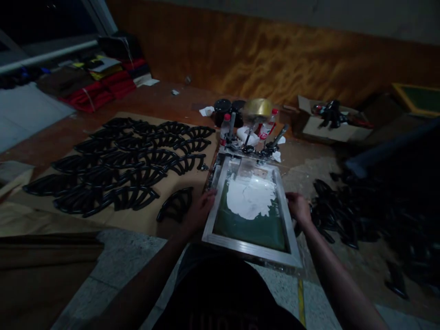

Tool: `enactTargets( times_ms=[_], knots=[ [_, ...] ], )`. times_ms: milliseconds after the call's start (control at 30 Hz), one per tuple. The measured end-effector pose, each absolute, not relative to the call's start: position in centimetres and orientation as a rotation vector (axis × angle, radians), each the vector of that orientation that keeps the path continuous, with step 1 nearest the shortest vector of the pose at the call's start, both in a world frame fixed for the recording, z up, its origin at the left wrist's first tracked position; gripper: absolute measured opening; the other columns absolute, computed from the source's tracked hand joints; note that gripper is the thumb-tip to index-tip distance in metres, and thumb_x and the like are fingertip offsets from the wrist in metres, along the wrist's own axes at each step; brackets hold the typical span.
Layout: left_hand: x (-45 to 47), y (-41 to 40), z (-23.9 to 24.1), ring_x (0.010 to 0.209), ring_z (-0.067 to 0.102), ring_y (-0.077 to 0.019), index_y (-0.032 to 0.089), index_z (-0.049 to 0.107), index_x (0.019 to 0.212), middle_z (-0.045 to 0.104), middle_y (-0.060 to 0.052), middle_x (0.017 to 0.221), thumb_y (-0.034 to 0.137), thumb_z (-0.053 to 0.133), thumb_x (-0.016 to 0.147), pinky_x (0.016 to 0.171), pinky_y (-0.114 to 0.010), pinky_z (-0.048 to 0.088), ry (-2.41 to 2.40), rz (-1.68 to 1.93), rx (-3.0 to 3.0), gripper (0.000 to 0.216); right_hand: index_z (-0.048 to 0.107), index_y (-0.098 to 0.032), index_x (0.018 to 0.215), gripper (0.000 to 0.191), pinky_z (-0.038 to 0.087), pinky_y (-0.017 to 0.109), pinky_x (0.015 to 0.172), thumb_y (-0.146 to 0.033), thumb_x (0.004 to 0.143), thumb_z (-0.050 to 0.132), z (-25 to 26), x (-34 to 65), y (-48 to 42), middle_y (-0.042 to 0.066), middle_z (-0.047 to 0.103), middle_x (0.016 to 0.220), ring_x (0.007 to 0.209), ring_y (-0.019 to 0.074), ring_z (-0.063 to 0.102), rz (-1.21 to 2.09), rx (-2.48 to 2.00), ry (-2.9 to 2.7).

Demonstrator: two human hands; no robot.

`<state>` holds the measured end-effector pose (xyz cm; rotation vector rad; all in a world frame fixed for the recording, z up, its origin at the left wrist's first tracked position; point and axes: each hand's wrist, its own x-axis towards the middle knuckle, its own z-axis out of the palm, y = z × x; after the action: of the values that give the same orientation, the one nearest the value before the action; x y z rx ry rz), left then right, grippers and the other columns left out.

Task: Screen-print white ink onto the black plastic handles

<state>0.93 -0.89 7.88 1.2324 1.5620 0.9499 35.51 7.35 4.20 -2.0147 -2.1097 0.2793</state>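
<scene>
A screen-printing frame point(252, 248) of bare metal lies in front of me, its green mesh point(245, 231) carrying a thick patch of white ink point(249, 199). My left hand point(202, 208) is at the frame's left side, fingers bent against the edge. On the opposite side, my right hand point(299, 208) has its fingers curled close by the frame's right edge. Something dark shows below that hand; dim light hides what it is. Metal clamps point(270, 149) hold the frame at its far end. A single black fan-shaped ribbed part point(176, 204) lies left of my left hand.
Rows of similar black parts point(134, 158) cover cardboard at left. More black pieces point(338, 211) are heaped at right. Behind the frame stand a red-capped bottle point(225, 128), a yellowish round tin point(258, 108) and black jars point(222, 106). An open carton point(332, 127) sits back right.
</scene>
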Motion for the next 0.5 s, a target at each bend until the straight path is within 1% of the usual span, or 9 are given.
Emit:
enactTargets(
  times_ms=[67,133,167,200,233,300,333,400,500],
  knots=[
    [0.9,-1.5,5.2,0.093,0.068,-0.0229,0.018,0.053,0.140,0.073,-0.008,0.107,0.044,0.050,0.090,0.081,-0.032,0.054,1.575,0.879,1.164,0.056,0.063,-0.009,0.124,0.039,0.049,0.041,0.093,-0.028,0.093,0.050,5.8,34.4,8.9,0.019,0.062,0.124,0.114,0.0297,0.060,0.183,-1.894,-1.999],
    [0.9,-1.4,3.0,0.086,0.068,-0.0228,0.018,0.045,0.146,0.074,-0.008,0.098,0.041,0.051,0.090,0.079,-0.034,0.054,1.599,0.819,1.147,0.061,0.052,-0.010,0.137,0.055,0.044,0.044,0.101,-0.030,0.087,0.059,7.4,31.3,10.3,0.021,0.048,0.142,0.128,0.0321,0.048,0.088,-1.642,-2.035],
    [1.0,-1.2,2.2,0.087,0.069,-0.0232,0.017,0.044,0.146,0.074,-0.009,0.098,0.040,0.051,0.091,0.081,-0.035,0.054,1.615,0.798,1.150,0.060,0.048,-0.011,0.141,0.062,0.042,0.045,0.103,-0.031,0.084,0.063,8.1,29.3,10.9,0.020,0.043,0.147,0.131,0.0326,0.044,0.065,-1.527,-2.119],
    [0.9,-1.0,1.6,0.090,0.069,-0.0236,0.016,0.045,0.145,0.074,-0.010,0.101,0.038,0.051,0.091,0.084,-0.036,0.053,1.631,0.787,1.155,0.059,0.050,-0.012,0.138,0.060,0.042,0.044,0.102,-0.030,0.083,0.065,8.7,27.2,11.4,0.020,0.047,0.143,0.128,0.0325,0.046,0.075,-1.473,-2.217],
    [0.9,-0.8,1.2,0.094,0.069,-0.0239,0.016,0.046,0.144,0.073,-0.011,0.105,0.037,0.051,0.091,0.088,-0.036,0.052,1.637,0.779,1.164,0.058,0.054,-0.013,0.132,0.054,0.043,0.042,0.099,-0.028,0.082,0.065,9.1,25.4,11.6,0.019,0.054,0.136,0.122,0.0317,0.051,0.108,-1.468,-2.322],
    [0.9,-0.5,0.7,0.101,0.068,-0.0242,0.016,0.049,0.142,0.072,-0.012,0.113,0.035,0.052,0.090,0.094,-0.037,0.051,1.635,0.779,1.178,0.055,0.063,-0.015,0.116,0.033,0.046,0.035,0.088,-0.022,0.083,0.061,9.4,22.7,11.4,0.015,0.066,0.114,0.105,0.0284,0.060,0.225,-1.569,-2.519],
    [0.9,-0.5,0.6,0.104,0.067,-0.0244,0.015,0.050,0.141,0.070,-0.012,0.117,0.034,0.052,0.090,0.096,-0.038,0.050,1.625,0.785,1.182,0.054,0.066,-0.016,0.109,0.026,0.046,0.033,0.083,-0.019,0.084,0.058,9.3,22.0,10.8,0.013,0.069,0.105,0.098,0.0266,0.062,0.278,-1.625,-2.598],
    [0.8,-0.4,0.4,0.110,0.065,-0.0253,0.014,0.051,0.139,0.067,-0.014,0.125,0.034,0.051,0.091,0.099,-0.039,0.049,1.600,0.799,1.181,0.052,0.067,-0.017,0.103,0.023,0.046,0.030,0.078,-0.015,0.085,0.053,8.8,21.8,9.0,0.011,0.070,0.100,0.093,0.0242,0.063,0.342,-1.627,-2.722],
    [0.8,-0.5,0.2,0.114,0.064,-0.0261,0.013,0.049,0.140,0.066,-0.015,0.128,0.034,0.050,0.091,0.099,-0.040,0.049,1.591,0.799,1.154,0.053,0.068,-0.017,0.102,0.024,0.044,0.029,0.079,-0.011,0.085,0.052,8.2,23.5,5.8,0.011,0.069,0.102,0.097,0.0228,0.062,0.402,-1.303,-2.902]
  ],
)
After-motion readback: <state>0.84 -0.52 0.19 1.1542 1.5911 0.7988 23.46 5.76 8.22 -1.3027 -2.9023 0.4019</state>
